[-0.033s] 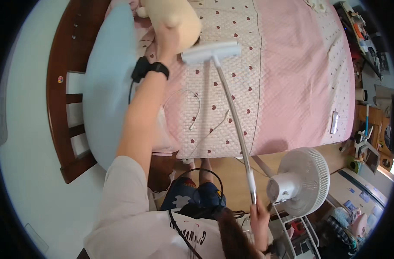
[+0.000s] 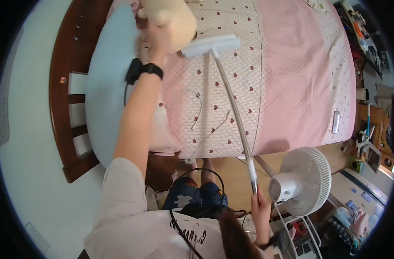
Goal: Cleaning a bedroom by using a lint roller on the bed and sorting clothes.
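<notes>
My left hand (image 2: 159, 38), a little blurred, grips a plump cream plush toy (image 2: 179, 26) at the far left part of the bed. Part of the toy is cut off by the top edge of the view. Low on the right, my right hand (image 2: 261, 209) is closed round the lower end of a long-handled lint roller (image 2: 232, 103). Its silver pole slants up and left to a wide white head (image 2: 210, 45), which lies on the heart-patterned bedspread (image 2: 225, 86) close beside the toy.
A pale blue cushion (image 2: 108, 86) leans along the wooden headboard (image 2: 59, 112). A white cable (image 2: 201, 105) lies loose on the bedspread. At the right edge of the bed rests a phone (image 2: 336, 122). A white fan (image 2: 304, 181) stands near my right hand, by a white-framed rack (image 2: 296, 231).
My left hand and the plush toy have shifted slightly left. The roller head has slid a little farther away from me, with my right hand still on the handle.
</notes>
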### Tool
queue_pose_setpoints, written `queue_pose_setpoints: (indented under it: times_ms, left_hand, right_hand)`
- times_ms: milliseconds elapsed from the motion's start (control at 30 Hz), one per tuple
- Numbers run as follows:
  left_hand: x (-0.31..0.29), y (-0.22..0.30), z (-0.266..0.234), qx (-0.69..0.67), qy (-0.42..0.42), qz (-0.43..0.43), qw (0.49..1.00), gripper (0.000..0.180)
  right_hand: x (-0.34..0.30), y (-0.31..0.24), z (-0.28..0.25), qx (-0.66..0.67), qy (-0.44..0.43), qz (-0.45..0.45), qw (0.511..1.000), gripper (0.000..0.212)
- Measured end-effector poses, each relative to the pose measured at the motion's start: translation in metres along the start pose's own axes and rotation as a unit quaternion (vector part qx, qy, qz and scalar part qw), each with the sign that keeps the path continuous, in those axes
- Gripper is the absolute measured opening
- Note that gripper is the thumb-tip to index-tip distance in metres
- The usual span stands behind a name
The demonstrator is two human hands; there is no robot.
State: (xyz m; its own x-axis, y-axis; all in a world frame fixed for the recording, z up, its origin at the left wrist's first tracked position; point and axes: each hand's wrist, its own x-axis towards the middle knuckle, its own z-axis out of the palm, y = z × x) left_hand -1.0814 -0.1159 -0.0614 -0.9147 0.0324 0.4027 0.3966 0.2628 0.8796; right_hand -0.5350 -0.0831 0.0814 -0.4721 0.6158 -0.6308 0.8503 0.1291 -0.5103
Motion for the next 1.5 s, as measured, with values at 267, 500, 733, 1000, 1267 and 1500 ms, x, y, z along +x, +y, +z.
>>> queue_pose_setpoints:
  times_ms: [267,500,733,1000,1267,1500]
  left_hand:
    - [0.102,0.080,-0.200,-0.204,0.219,-0.145,0.943,0.030]
    - [0.037,0.059,-0.339,-0.122,0.124,0.112,0.978,0.021]
    - [-0.089,0.057,-0.370,0.266,0.191,0.042,0.944,0.025]
    - [-0.156,-0.026,-0.395,-0.156,0.356,-0.285,0.876,0.026]
    - [-0.152,-0.016,-0.429,-0.107,0.303,-0.380,0.867,0.045]
    - [-0.188,0.090,-0.304,0.064,0.003,0.025,0.998,0.014]
  right_hand:
    - [0.116,-0.074,0.049,0.029,0.029,-0.149,0.988,0.041]
    - [-0.060,-0.007,-0.014,0.016,-0.044,0.013,0.999,0.044]
    - [-0.099,0.026,-0.035,-0.037,-0.020,-0.022,0.999,0.041]
    - [0.042,-0.080,0.070,-0.030,-0.038,-0.178,0.983,0.042]
    - [-0.073,-0.015,-0.022,-0.197,0.020,-0.072,0.978,0.040]
    - [-0.105,0.017,-0.017,-0.151,0.067,-0.168,0.972,0.040]
